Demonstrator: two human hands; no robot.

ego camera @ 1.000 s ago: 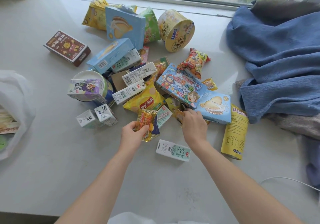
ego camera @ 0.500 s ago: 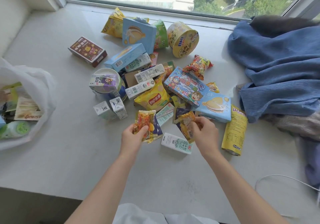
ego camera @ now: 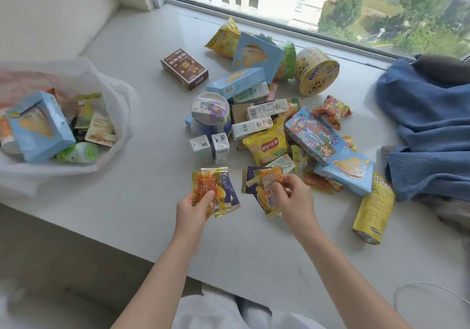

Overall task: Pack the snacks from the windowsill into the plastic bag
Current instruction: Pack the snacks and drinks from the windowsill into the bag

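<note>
My left hand (ego camera: 194, 205) has its grip closed on a small bunch of flat snack packets (ego camera: 215, 190), the thumb pinching them from above and the fingers under. My right hand (ego camera: 292, 199) does the same with a second bunch of packets (ego camera: 264, 188), an orange one lying on a dark one. Both bunches are lifted a little over the windowsill (ego camera: 142, 201), just in front of the snack pile (ego camera: 269, 125), which lies beyond both grips, towards the window.

The plastic bag (ego camera: 109, 94) is what matters for the next move. It sits far to the left of both grips and a little further from me, with its mouth open towards me and already some snacks inside, among them a light blue box (ego camera: 38, 127). The left hand is clearly nearer to it; the right hand has to cross over the left arm's side to reach it. I judge that the left bunch should go in first, and the right one after it.

The packets in the left grip stand with their long side pointing away from me, so they could slide in by their short edge. They are thin and slippery, and I think one may slip out on the way.

To the right of the right grip lie a yellow can (ego camera: 373, 214) and a blue cloth (ego camera: 432, 130).
</note>
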